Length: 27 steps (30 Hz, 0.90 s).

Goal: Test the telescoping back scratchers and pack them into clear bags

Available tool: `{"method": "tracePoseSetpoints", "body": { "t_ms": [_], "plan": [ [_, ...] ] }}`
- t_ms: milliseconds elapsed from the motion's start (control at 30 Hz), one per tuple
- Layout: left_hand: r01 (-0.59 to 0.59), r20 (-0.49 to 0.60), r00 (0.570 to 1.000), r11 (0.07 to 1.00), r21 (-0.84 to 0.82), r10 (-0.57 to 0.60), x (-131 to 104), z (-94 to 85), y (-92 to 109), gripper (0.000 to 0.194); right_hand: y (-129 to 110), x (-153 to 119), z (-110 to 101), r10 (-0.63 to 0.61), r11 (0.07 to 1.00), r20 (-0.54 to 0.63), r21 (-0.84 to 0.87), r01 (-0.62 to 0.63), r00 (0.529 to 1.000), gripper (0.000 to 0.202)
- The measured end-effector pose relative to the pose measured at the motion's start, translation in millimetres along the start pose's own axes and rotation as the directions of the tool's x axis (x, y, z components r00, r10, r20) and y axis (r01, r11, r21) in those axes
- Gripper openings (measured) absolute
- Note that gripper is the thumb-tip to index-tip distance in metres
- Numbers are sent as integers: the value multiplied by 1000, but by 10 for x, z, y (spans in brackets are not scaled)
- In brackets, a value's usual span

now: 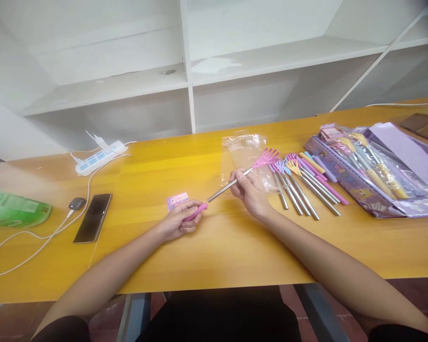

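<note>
Pointing rod [220,191] (right grip [248,189]) at handle [197,212] (left grip [181,220]), inside table edge [185,287].

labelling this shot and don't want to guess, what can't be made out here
Head view: part of the pink handle, covered by the left hand.
Head view: part of the metal rod, covered by the right hand.
Head view: the printed card's lower part, behind the left hand; its print is too small.
Head view: the green packet's far end, cut off by the left edge.
Head view: the wrapped tools' number, obscured by shiny plastic.
</note>
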<state>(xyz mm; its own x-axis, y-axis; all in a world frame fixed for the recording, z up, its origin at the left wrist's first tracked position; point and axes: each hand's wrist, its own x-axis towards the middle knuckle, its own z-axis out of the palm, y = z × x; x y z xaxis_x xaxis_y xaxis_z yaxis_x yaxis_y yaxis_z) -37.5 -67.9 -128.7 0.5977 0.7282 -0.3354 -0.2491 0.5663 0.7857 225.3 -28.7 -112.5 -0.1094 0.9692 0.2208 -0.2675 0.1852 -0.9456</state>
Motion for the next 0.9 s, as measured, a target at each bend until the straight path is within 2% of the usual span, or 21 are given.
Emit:
{"method": "tracePoseSetpoints", "body": {
  "t_ms": [133,533,900],
  "plan": [
    [-14,-21,1000,1000,-5,14,13,-9,-14,40,8,-22,15,2,1000,19,-10,-2,1000,47],
    [-81,-93,992,996,40,84,-1,-10,-19,43,27,-52,54,2,997,53,-80,2,999,50],
    [-102,-148,982,992,80,113,-3,8,-37,47,81,-116,106,42,997,139,-67,-33,989,55]
  ]
}}
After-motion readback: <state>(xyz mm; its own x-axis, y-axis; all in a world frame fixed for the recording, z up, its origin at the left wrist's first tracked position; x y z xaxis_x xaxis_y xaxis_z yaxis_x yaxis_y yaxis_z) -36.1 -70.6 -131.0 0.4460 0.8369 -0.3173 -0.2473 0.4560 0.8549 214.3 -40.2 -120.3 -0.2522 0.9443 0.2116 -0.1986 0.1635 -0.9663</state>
